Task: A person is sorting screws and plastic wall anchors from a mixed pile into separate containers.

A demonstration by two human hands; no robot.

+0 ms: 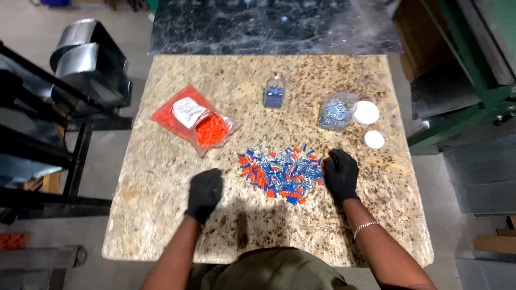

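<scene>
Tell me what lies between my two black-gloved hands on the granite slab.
In the head view, a pile of small blue and orange pieces, touching the right hand; the left hand sits apart.

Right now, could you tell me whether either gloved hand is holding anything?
Nothing visibly held: the left hand rests on the table; the right hand touches the pile's edge.

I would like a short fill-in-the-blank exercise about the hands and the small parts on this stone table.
1. Both hands wear ____ gloves.
2. The right hand touches the pile of blue and orange pieces on its ____ side.
3. The plastic bag holds pieces of ____ colour.
4. Two round ____ lids lie beside the clear jar.

Missing words: black; right; orange; white
</scene>
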